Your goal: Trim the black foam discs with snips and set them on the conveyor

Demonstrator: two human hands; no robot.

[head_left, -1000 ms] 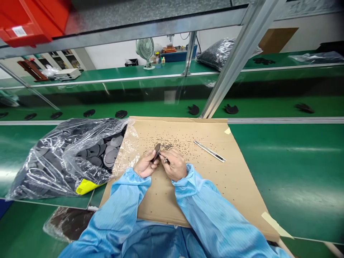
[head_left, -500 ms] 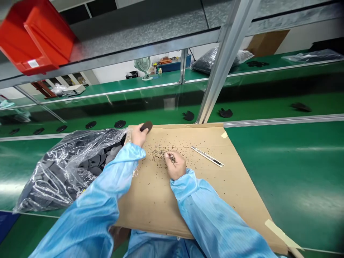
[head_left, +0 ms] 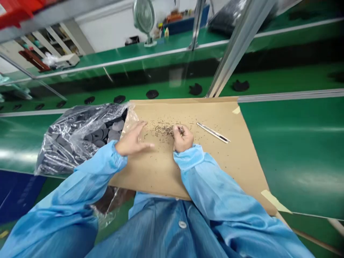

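My left hand is open, fingers and thumb spread, above the left side of a cardboard sheet, with nothing in it. My right hand is closed around a small metallic tool, mostly hidden by the fingers, so its kind is unclear. Its fingertips are beside a scatter of tiny black bits on the cardboard. Left of my left hand, a clear plastic bag lies open, full of flat dark rounded pieces. To the right lies a slim white and black knife-like tool.
Beyond the cardboard, several black pieces are spaced along a green belt. A metal post rises at the cardboard's back right. A fan stands farther back; a red bin is at upper left.
My left hand has let go of a dark round piece and drawn back toward me, its fingers opening. My right hand keeps its grip beside the bits. The view has tilted downward.
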